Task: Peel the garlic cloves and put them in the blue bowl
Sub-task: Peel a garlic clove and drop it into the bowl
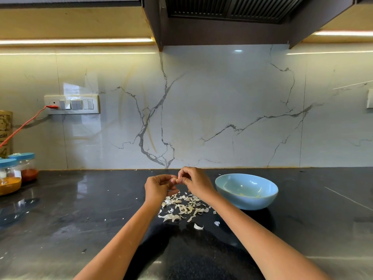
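1. Two hands meet above the black countertop (80, 209): left hand (158, 186) and right hand (194, 181) both pinch a small garlic clove (175, 180), mostly hidden by fingers.
2. Garlic skins (183, 207) litter the counter beneath.
3. Blue bowl (246, 191) sits just right; its contents are unclear.
4. Marble backsplash (201, 108) rises behind; spice jars (12, 176) stand far left, partly cut off.

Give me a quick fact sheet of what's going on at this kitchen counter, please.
activity: peeling a small garlic clove, held above the counter
left hand: pinches the clove
right hand: pinches the clove from the other side
skins: heap of pale papery garlic peels under the hands
bowl: round light-blue ceramic bowl right of the hands, a few pale bits inside
surface: glossy black stone counter
far left: two blue-lidded clear spice jars
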